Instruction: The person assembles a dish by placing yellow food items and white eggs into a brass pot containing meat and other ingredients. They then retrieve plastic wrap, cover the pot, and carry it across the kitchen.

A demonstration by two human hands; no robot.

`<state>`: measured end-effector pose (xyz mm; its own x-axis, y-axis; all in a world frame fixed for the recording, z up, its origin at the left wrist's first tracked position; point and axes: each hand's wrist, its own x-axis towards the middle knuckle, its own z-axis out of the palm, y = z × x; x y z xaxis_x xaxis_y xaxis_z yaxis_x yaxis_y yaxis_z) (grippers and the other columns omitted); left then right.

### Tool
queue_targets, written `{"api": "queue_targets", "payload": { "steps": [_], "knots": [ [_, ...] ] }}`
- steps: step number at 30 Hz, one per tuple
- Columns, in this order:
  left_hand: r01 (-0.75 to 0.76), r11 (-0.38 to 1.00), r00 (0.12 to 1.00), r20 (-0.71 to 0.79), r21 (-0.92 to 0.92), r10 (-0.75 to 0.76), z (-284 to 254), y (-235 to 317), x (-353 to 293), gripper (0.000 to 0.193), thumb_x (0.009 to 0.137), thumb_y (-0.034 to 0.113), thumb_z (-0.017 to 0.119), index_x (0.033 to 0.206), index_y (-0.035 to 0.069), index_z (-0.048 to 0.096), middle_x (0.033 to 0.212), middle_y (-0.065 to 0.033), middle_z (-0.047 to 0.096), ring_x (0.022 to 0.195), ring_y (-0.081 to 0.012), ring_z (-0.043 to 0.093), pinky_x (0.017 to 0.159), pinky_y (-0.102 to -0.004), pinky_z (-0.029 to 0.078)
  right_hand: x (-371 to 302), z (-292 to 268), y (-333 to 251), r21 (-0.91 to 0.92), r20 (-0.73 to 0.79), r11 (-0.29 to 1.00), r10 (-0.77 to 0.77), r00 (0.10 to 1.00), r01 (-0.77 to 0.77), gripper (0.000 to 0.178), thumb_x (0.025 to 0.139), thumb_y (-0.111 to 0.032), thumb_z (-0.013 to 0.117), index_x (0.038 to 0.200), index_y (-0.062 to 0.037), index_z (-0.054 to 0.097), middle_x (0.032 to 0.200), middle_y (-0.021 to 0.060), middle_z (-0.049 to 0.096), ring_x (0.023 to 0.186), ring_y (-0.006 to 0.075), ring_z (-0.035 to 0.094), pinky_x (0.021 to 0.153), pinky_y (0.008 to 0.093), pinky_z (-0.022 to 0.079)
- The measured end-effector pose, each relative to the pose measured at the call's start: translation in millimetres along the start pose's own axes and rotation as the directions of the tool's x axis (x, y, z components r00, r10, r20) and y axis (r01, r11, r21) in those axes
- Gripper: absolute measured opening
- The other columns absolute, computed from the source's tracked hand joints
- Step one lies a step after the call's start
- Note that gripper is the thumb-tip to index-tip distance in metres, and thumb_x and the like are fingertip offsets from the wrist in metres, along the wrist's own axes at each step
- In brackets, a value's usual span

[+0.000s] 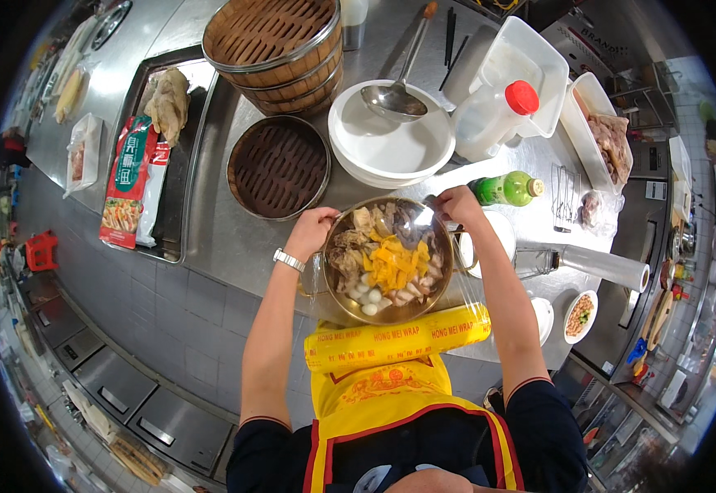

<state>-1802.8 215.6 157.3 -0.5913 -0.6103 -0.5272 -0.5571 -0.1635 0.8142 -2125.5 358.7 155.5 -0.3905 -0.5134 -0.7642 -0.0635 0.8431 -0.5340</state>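
Observation:
A round brass-coloured pan (387, 320) holds yellow strips, white balls, pale meat slices and brown and grey pieces in separate heaps. Clear cling film (417, 220) lies over it, with glare at the far side. My left hand (314, 231) pinches the film's far edge beside the pan's left rim. At the far right rim my right hand (460, 207) is closed on the other corner of the film. The yellow printed roll of wrap (395, 338) lies across the near side of the pan, against my yellow apron (391, 390).
Beyond the pan stand a wooden steamer (292, 78), a slatted steamer tray (279, 168) and a white bowl (349, 148) with a ladle (396, 100). A green bottle (506, 189) is beside my right hand. A metal tray (193, 156) with poultry sits left.

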Motion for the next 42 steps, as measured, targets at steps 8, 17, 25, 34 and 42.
{"api": "queue_targets", "payload": {
  "steps": [8,17,25,34,42],
  "knots": [
    [0.063,0.935,0.995,0.100,-0.350,-0.030,10,22,20,0.025,0.093,0.014,0.064,0.102,-0.008,0.067,0.089,-0.0051,0.070,0.079,-0.0093,0.060,0.072,-0.0251,0.048,-16,13,3,-0.613,-0.215,0.740,-0.492,0.844,0.275,0.031,0.079,0.004,0.055,0.104,-0.0004,0.071,0.088,0.0235,0.069,0.079,0.0292,0.070,0.074,0.0368,0.054],
    [-0.186,0.982,0.977,-0.103,0.000,0.185,14,22,9,0.020,0.089,0.015,0.067,0.095,-0.005,0.068,0.075,-0.0081,0.067,0.065,-0.0135,0.058,0.063,-0.0289,0.047,-21,11,-2,-0.085,-0.305,0.943,-0.333,0.892,0.323,0.031,0.081,0.008,0.047,0.102,0.0062,0.069,0.090,0.0165,0.071,0.083,0.0205,0.066,0.077,0.0314,0.051],
    [0.076,0.923,0.997,0.055,-0.378,-0.059,15,8,19,0.017,0.094,0.014,0.062,0.093,-0.003,0.065,0.083,-0.0005,0.063,0.076,-0.0091,0.052,0.070,-0.0265,0.044,-38,30,-19,-0.358,-0.499,0.806,-0.591,0.633,0.471,0.018,0.081,0.005,0.060,0.097,0.0035,0.068,0.095,0.0197,0.065,0.085,0.0340,0.064,0.075,0.0392,0.051],
    [0.124,0.848,0.992,0.059,-0.515,-0.109,22,10,26,0.014,0.099,0.015,0.055,0.094,0.002,0.060,0.094,-0.0018,0.063,0.084,-0.0102,0.055,0.081,-0.0255,0.046,-11,29,-33,0.222,0.244,0.963,-0.209,0.947,0.156,0.032,0.097,-0.024,0.060,0.112,0.0038,0.068,0.104,0.0114,0.071,0.089,0.0170,0.063,0.081,0.0313,0.051],
    [-0.043,0.853,0.998,-0.055,-0.521,0.017,27,15,24,0.015,0.101,0.014,0.051,0.094,0.003,0.057,0.097,-0.0040,0.063,0.087,-0.0106,0.054,0.083,-0.0250,0.045,-5,35,-42,0.269,0.373,0.961,-0.172,0.912,0.071,0.029,0.095,-0.021,0.065,0.112,0.0015,0.070,0.101,0.0052,0.071,0.088,0.0110,0.062,0.080,0.0276,0.051]
  ]
}}
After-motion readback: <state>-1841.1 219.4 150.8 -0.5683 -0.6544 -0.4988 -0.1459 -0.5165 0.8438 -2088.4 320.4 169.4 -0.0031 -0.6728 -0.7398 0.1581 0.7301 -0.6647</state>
